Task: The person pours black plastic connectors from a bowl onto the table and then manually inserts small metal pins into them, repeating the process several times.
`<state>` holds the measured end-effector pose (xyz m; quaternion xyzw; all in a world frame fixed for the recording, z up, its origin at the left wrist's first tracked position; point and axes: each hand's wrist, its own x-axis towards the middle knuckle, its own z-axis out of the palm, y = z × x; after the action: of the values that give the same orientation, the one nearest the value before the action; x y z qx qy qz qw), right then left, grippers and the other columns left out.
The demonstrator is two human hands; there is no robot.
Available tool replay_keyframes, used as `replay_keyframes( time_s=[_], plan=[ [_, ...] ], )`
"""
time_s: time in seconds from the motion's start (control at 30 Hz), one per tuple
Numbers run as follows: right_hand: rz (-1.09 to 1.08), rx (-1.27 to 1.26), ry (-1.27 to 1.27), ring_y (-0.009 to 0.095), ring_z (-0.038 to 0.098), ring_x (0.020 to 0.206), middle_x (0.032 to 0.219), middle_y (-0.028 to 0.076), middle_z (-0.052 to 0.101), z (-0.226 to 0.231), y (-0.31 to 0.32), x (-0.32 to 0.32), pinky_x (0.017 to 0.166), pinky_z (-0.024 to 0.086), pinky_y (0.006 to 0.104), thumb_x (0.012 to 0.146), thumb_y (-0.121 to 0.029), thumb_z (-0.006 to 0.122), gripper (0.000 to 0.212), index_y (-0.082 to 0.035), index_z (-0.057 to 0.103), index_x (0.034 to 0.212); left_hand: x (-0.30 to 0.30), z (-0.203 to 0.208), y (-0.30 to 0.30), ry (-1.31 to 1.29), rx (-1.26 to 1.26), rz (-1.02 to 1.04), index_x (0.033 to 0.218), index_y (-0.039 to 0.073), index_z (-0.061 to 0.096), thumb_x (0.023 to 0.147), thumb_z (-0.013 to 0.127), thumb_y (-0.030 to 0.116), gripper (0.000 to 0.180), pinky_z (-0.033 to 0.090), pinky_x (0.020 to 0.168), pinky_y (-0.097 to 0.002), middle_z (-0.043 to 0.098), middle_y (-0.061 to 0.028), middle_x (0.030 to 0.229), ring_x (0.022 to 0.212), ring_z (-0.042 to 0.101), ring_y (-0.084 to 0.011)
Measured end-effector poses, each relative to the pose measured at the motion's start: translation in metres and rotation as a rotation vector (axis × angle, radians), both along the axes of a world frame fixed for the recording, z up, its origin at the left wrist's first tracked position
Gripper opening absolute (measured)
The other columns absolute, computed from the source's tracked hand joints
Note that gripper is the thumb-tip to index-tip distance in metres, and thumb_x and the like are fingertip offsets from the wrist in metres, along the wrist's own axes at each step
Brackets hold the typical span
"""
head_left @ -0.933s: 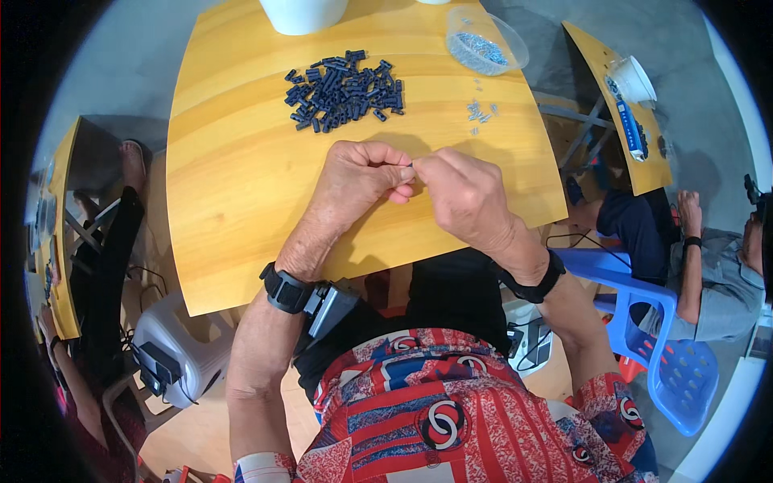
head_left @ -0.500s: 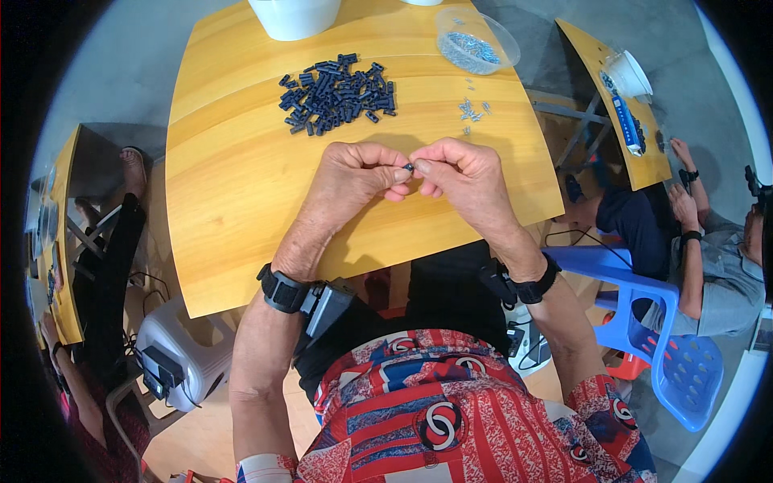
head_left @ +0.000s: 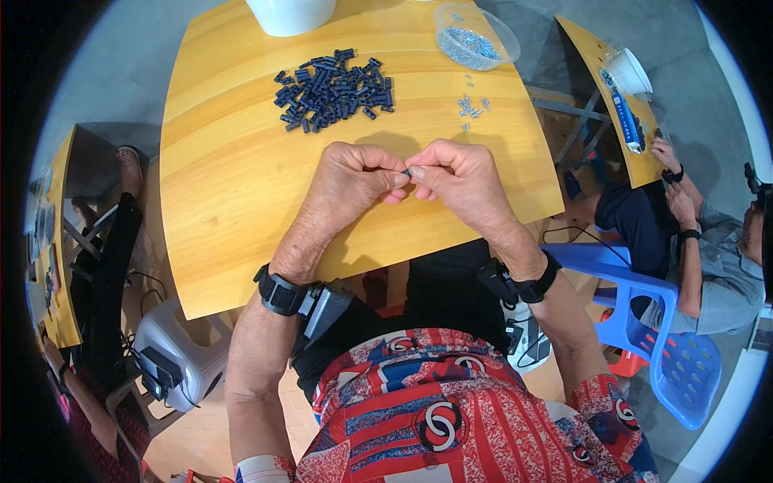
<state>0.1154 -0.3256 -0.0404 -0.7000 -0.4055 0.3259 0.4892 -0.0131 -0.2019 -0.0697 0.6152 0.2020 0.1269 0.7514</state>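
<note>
Over the near half of the wooden table [head_left: 241,201], my two hands meet fingertip to fingertip. My left hand [head_left: 358,173] is closed in a pinch on a small black plastic piece [head_left: 407,171], mostly covered by fingers. My right hand [head_left: 459,173] pinches at the same piece from the other side; whether it also holds a tiny metal part cannot be seen. Beyond my hands lies a heap of black plastic pieces [head_left: 334,92], short and tube-like. Several small silvery screws or pins [head_left: 471,106] lie loose to its right.
A clear round tub [head_left: 475,48] of small silvery parts stands at the far right of the table, a white bucket [head_left: 291,14] at the far edge. Right of me are a blue plastic chair [head_left: 644,298] and a seated person [head_left: 708,266] at another table [head_left: 636,129]. A white stool [head_left: 181,350] stands left.
My hands stay together in nearly the same place, with the fingertips shifted slightly around the black piece. The view has moved a little.
</note>
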Motion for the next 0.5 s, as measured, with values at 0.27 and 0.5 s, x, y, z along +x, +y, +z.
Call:
replay_keyframes(
  time_s=[0.27, 0.5],
  plan=[
    [-0.04, 0.031, 0.182, 0.007, 0.058, 0.057, 0.073, 0.005, 0.066, -0.013, -0.005, -0.003, 0.052, 0.047, 0.0211, 0.086, -0.005, 0.06, 0.008, 0.002, 0.066, 0.088, -0.001, 0.001, 0.0, 0.03, -0.07, 0.0, 0.088, -0.005, 0.069, 0.083, 0.066, 0.002, 0.009, 0.054, 0.06, -0.0215, 0.068, -0.0073, 0.075, 0.065, 0.064, -0.0093],
    [-0.073, 0.084, 0.258, 0.007, 0.058, 0.058, 0.072, 0.005, 0.065, -0.012, -0.006, -0.003, 0.052, 0.047, 0.02, 0.088, -0.005, 0.059, 0.01, 0.002, 0.065, 0.09, -0.002, -0.001, 0.001, -0.037, -0.085, -0.017, 0.091, -0.004, 0.069, 0.084, 0.065, 0.003, 0.011, 0.054, 0.062, -0.0213, 0.068, -0.0079, 0.077, 0.066, 0.064, -0.0094]
  ],
)
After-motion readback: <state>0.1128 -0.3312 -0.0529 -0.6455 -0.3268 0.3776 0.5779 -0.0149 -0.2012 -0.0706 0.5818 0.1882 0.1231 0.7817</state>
